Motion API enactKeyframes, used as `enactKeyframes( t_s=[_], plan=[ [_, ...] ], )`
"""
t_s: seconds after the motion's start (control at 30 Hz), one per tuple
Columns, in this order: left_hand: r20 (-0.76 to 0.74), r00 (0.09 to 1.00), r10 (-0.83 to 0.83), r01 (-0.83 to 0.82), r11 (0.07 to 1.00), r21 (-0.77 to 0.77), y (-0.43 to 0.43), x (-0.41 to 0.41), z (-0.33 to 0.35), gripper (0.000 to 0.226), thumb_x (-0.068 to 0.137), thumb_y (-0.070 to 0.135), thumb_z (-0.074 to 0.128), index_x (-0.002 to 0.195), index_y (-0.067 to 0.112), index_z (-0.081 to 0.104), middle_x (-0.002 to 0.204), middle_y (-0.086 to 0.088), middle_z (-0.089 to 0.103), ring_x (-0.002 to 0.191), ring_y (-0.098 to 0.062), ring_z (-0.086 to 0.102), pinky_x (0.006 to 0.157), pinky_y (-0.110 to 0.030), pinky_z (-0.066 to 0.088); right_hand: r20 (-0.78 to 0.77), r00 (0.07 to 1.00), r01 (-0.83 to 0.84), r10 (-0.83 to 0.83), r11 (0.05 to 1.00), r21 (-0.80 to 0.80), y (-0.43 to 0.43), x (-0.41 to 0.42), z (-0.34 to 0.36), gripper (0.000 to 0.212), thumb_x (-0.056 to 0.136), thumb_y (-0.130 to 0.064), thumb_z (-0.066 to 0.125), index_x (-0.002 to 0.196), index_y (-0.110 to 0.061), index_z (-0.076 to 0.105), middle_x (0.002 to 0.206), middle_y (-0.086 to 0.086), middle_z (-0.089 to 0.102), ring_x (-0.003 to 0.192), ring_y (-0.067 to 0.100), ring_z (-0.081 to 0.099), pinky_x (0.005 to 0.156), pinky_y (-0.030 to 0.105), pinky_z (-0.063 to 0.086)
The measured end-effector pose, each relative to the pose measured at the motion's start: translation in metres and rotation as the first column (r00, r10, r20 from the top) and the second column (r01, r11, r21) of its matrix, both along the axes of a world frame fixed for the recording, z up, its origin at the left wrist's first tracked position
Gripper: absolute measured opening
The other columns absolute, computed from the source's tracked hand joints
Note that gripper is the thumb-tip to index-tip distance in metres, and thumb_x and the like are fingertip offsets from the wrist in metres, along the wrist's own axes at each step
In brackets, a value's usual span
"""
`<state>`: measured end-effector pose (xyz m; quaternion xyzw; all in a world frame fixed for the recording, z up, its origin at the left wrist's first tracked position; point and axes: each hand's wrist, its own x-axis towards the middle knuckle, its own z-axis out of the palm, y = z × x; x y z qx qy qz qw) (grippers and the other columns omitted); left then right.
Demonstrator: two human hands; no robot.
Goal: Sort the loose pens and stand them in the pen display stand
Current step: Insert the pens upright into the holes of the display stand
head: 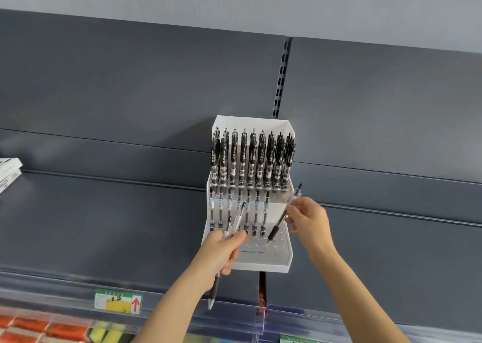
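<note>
At frame centre, the right hand (305, 218) pinches one pen (283, 216) mid-barrel, tip just above a free hole in the stand (284, 254). The left hand (221, 251) grips the spare pens (236, 224). Pens appear light, stiff and smooth; grip near the rubber sleeve.

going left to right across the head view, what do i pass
white boxes → price tag → left hand holding pens → right hand pinching one pen. The stand overlaps both hands, so it is left out.
</note>
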<state>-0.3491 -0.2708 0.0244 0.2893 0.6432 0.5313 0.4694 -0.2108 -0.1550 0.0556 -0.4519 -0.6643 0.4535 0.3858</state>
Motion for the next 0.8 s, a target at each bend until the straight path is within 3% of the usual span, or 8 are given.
enactKeyframes(
  t_s=[0.13, 0.27, 0.4, 0.63, 0.8],
  plan=[
    [0.046, 0.998, 0.038, -0.039, 0.999, 0.01, 0.002, -0.002, -0.006, 0.047, 0.095, 0.033, 0.049, 0.136, 0.018, 0.031, 0.051, 0.003, 0.037, 0.038, -0.007, 0.022, 0.041, -0.021, 0.018, 0.028, 0.998, 0.044, -0.047, 0.993, 0.113, 0.008, -0.004, -0.002, 0.016, 0.091, -0.005, 0.047, 0.084, -0.016, 0.057, 0.08, 0.006, 0.064, 0.076, 0.025, 0.058, 0.076, 0.042, 0.052],
    [0.076, 0.995, 0.06, -0.065, 0.995, 0.073, 0.0, -0.002, -0.004, 0.023, 0.095, 0.022, 0.047, 0.117, 0.023, 0.038, 0.057, 0.002, 0.043, 0.04, -0.008, 0.023, 0.043, -0.021, 0.017, 0.042, 0.999, 0.0, -0.007, 0.986, 0.167, 0.009, -0.012, -0.004, 0.013, 0.094, -0.006, 0.045, 0.09, -0.015, 0.054, 0.084, 0.006, 0.062, 0.074, 0.022, 0.053, 0.07, 0.036, 0.049],
    [0.05, 0.996, 0.075, -0.079, 0.993, 0.086, -0.001, -0.005, -0.008, 0.036, 0.096, 0.024, 0.048, 0.128, 0.012, 0.037, 0.061, 0.001, 0.047, 0.041, -0.007, 0.025, 0.039, -0.02, 0.019, 0.107, 0.994, -0.036, 0.011, 0.971, 0.236, 0.012, -0.015, -0.007, 0.013, 0.095, -0.007, 0.044, 0.089, -0.013, 0.054, 0.082, 0.005, 0.062, 0.072, 0.02, 0.051, 0.065, 0.026, 0.042],
    [0.049, 0.998, 0.041, -0.044, 0.997, 0.068, -0.003, -0.002, -0.011, 0.021, 0.096, 0.023, 0.049, 0.109, 0.008, 0.044, 0.062, 0.0, 0.048, 0.041, -0.008, 0.027, 0.039, -0.019, 0.021, 0.267, 0.962, -0.095, 0.056, 0.987, 0.133, 0.014, -0.02, -0.031, 0.021, 0.096, -0.007, 0.04, 0.094, -0.007, 0.061, 0.079, 0.004, 0.058, 0.071, 0.016, 0.049, 0.058, 0.015, 0.039],
    [0.054, 0.997, 0.051, -0.054, 0.998, 0.045, -0.001, 0.0, -0.015, 0.027, 0.095, 0.023, 0.05, 0.115, 0.006, 0.041, 0.062, -0.001, 0.049, 0.041, -0.007, 0.029, 0.038, -0.019, 0.022, 0.264, 0.964, -0.013, -0.025, 0.99, 0.144, 0.01, -0.026, -0.034, 0.015, 0.093, -0.012, 0.049, 0.095, -0.007, 0.063, 0.077, 0.001, 0.06, 0.068, 0.016, 0.052, 0.061, 0.023, 0.042]
  ],
)
